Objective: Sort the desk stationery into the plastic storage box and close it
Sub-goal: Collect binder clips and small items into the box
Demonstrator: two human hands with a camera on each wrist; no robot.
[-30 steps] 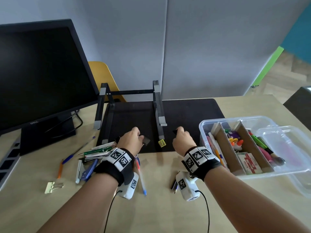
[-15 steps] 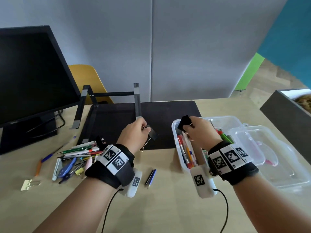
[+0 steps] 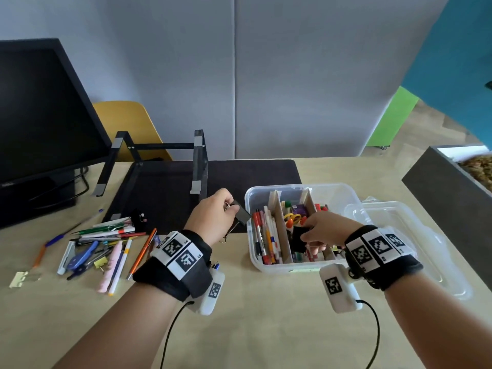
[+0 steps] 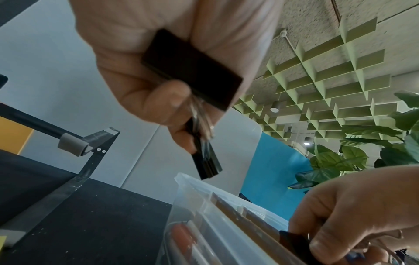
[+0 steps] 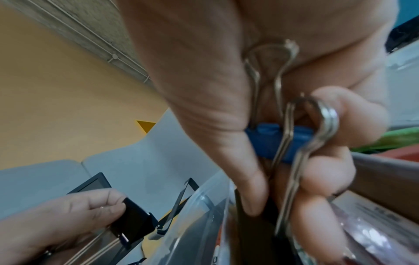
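The clear plastic storage box point(image 3: 249, 201) stands open right of centre, split by cardboard dividers, with pens and small items inside. My right hand point(image 3: 319, 231) is low over its middle compartment and pinches a black binder clip point(image 3: 298, 239). The right wrist view shows a blue binder clip point(image 5: 267, 141) also held in that right hand point(image 5: 283, 161). My left hand point(image 3: 214, 215) hovers just left of the box and grips black binder clips point(image 3: 241, 214), seen close in the left wrist view point(image 4: 192, 70). A pile of pens and pencils point(image 3: 106, 243) lies at the left.
The box's clear lid point(image 3: 415, 235) lies to the right of the box. A black desk mat point(image 3: 165, 193) with a laptop stand point(image 3: 198, 166) is behind, and a monitor point(image 3: 40, 115) at the far left. A gold binder clip point(image 3: 22, 278) lies at the left edge. A dark planter point(image 3: 447, 198) stands at the right.
Both hands moved right from the desk mat, each carrying binder clips. The right hand went over the box and down into its middle compartment; the left stopped beside the box.
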